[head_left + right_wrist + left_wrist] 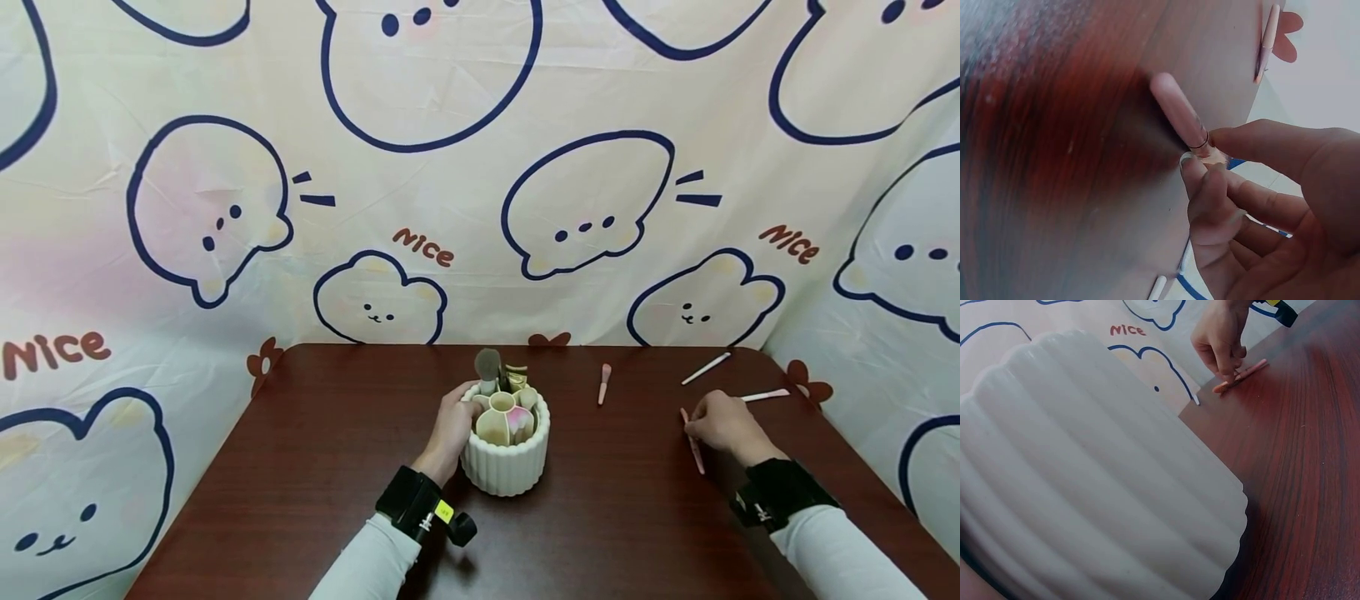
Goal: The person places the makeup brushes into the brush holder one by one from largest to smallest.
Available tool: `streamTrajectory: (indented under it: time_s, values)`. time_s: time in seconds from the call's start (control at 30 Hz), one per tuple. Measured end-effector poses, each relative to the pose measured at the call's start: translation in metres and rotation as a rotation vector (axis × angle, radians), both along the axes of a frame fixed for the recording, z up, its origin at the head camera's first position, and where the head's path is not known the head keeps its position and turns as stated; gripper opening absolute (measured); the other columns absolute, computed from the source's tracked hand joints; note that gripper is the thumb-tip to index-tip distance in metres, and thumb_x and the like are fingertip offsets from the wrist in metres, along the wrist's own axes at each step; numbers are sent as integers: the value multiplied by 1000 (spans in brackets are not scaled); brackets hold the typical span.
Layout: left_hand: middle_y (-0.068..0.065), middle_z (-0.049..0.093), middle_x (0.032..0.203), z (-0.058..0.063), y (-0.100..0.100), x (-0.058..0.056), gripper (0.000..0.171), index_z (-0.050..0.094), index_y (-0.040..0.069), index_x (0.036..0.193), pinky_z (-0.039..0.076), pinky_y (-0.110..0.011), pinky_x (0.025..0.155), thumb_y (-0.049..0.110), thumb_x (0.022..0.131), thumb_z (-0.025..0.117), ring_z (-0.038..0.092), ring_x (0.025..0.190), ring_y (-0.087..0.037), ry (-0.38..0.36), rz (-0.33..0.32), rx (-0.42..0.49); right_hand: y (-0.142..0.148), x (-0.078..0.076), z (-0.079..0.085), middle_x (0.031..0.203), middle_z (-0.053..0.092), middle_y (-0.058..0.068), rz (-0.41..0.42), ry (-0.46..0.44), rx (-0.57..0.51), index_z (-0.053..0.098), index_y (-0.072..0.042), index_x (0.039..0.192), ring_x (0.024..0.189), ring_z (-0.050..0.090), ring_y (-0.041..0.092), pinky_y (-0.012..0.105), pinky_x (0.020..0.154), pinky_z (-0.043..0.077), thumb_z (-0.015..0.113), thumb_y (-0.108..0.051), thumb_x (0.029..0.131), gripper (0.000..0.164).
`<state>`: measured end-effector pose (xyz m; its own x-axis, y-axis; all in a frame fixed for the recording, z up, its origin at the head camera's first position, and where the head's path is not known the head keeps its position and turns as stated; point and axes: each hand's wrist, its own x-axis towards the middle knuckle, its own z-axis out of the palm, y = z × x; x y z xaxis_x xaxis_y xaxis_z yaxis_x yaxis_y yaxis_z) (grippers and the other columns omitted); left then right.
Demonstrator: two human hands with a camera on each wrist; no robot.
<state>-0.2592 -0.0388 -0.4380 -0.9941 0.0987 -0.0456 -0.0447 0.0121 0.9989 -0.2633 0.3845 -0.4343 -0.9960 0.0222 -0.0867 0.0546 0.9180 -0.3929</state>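
My left hand holds a white ribbed pot by its left side, thumb over the rim. Inside the pot is a divided insert with several round compartments, and a brush with a wide greyish head stands up at its back beside some gold-coloured items. On the right, my right hand pinches a small pink makeup brush between thumb and fingertips, near the band above its handle. The brush is low at the tabletop; whether it touches the wood is unclear. In the left wrist view the pot's ribbed wall fills most of the picture.
Another pink makeup brush lies between the pot and my right hand, farther back. Two slim white-handled things, one behind and one beside my right hand, lie near the dark wooden table's right corner. A patterned cloth hangs behind.
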Motion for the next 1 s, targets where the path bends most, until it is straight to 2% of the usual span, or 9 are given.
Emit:
streamTrajectory:
  time_s: [0.37, 0.53, 0.7, 0.9, 1.0]
  values:
    - [-15, 60, 140, 0, 0, 0, 56, 60, 3, 140, 36, -49, 114, 0, 86, 45, 51, 131, -29, -5, 4, 2, -6, 3, 1, 63, 61, 2, 6, -5, -17, 67, -5, 67, 61, 54, 20, 32, 53, 42, 68, -8, 88, 21]
    - [-14, 61, 139, 0, 0, 0, 56, 61, 3, 139, 36, -48, 114, 0, 85, 45, 51, 130, -28, -7, 4, 4, -17, 7, 9, 63, 60, 2, 40, 66, -1, 69, -4, 71, 63, 55, 21, 34, 57, 42, 65, -8, 93, 22]
    - [-14, 61, 138, 1, 0, 1, 56, 61, 3, 139, 37, -49, 113, 0, 86, 45, 52, 129, -28, 0, 4, 2, -35, 10, 20, 68, 64, 3, 83, 156, -8, 74, 0, 84, 67, 59, 20, 36, 61, 46, 65, -9, 95, 17]
    - [-15, 60, 140, 1, 0, 1, 56, 60, 3, 140, 37, -50, 113, 0, 86, 45, 51, 130, -28, 1, -2, 2, -58, 13, 34, 74, 66, 2, 135, 242, -55, 74, 1, 92, 68, 59, 17, 35, 62, 46, 67, -9, 96, 13]
    - [-15, 60, 140, 1, 0, 1, 56, 60, 3, 140, 37, -50, 114, 0, 86, 45, 51, 131, -28, -1, -1, -2, -70, 16, 40, 77, 68, 3, 147, 270, -100, 75, 0, 96, 65, 58, 17, 32, 56, 45, 66, -11, 97, 14]
